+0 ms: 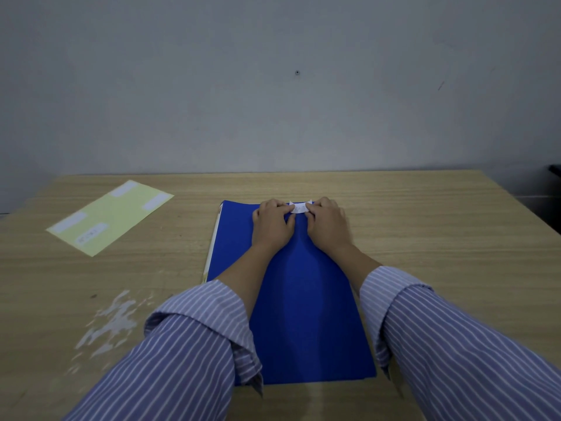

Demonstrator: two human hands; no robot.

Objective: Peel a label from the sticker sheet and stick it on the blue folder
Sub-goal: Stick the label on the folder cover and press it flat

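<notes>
The blue folder [300,305] lies flat on the wooden table in front of me, its long side running away from me. A small white label [300,208] sits at the folder's far edge, bowed upward with both corners lifted. My left hand [273,223] pinches its left end and my right hand [329,221] pinches its right end, fingers curled. Whether the label touches the folder's surface I cannot tell. The pale yellow sticker sheet [109,217] lies at the far left of the table with several white labels on it.
The wooden table [440,232] ends at a grey wall behind. A patch of worn, flaked surface [112,323] marks the table at my near left. Striped shirt sleeves cover both forearms, which rest across the folder's sides.
</notes>
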